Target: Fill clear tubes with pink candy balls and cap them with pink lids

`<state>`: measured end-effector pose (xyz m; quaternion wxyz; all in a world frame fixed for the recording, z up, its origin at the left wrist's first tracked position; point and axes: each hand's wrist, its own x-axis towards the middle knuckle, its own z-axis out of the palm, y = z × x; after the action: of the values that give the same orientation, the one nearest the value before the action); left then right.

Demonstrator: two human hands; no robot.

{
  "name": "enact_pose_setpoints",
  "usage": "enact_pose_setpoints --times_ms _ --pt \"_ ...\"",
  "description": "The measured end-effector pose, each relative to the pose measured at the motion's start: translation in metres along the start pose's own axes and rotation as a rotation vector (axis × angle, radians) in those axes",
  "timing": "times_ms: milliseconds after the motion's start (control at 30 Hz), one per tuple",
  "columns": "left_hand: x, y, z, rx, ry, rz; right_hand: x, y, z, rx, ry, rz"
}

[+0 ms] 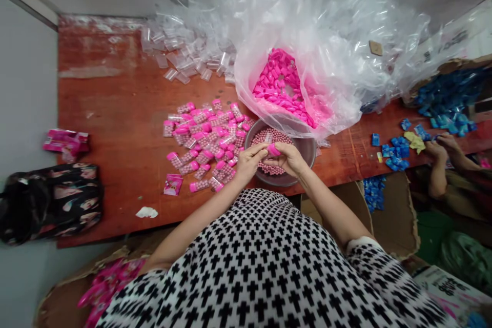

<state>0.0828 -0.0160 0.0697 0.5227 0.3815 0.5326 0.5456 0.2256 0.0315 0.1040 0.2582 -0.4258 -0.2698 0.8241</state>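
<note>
I see both hands over the round metal bowl of small pink beads [300,151] at desk's near edge. Left hand [249,163] w/ right hand [290,159] pinch one small pink plastic cap [273,150], each grip clenched on it. Looks light, stiff, prob slick; best held by its sides.

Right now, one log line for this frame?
left hand: on small tube with right | right hand: pinching pink cap | below: bowl of beads | left of bowl: filled capped tubes | behind: bag of caps
</note>
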Motion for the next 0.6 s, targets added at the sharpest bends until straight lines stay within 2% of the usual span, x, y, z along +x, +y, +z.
enact_pose_setpoints --times_ms 100,233,333,400,467,500,567,600 --pt "-0.002 -0.004 -0.002 0.066 0.017 0.003 0.007 0.013 0.002 0.071 0.061 -0.019" --pt "-0.002 -0.010 -0.004 0.174 0.023 0.011 0.016 0.026 0.005 0.109 0.120 0.029" --pt "-0.001 -0.010 -0.004 0.203 0.020 -0.041 0.014 0.027 0.007 0.072 0.114 0.089" --pt "0.001 -0.009 -0.009 0.185 0.031 -0.079 0.005 0.022 0.002 0.004 0.105 0.052" --pt "0.002 -0.009 -0.021 0.172 0.082 -0.091 -0.010 0.014 -0.016 -0.079 0.170 -0.095" --pt "0.004 -0.010 -0.031 0.180 0.129 -0.083 -0.018 0.009 -0.031 -0.122 0.249 -0.194" --pt "0.007 -0.015 -0.058 0.251 0.245 -0.043 -0.033 0.000 -0.070 -0.209 0.494 -0.383" --pt "0.009 -0.018 -0.073 0.309 0.294 -0.016 -0.039 -0.003 -0.092 -0.259 0.633 -0.422"
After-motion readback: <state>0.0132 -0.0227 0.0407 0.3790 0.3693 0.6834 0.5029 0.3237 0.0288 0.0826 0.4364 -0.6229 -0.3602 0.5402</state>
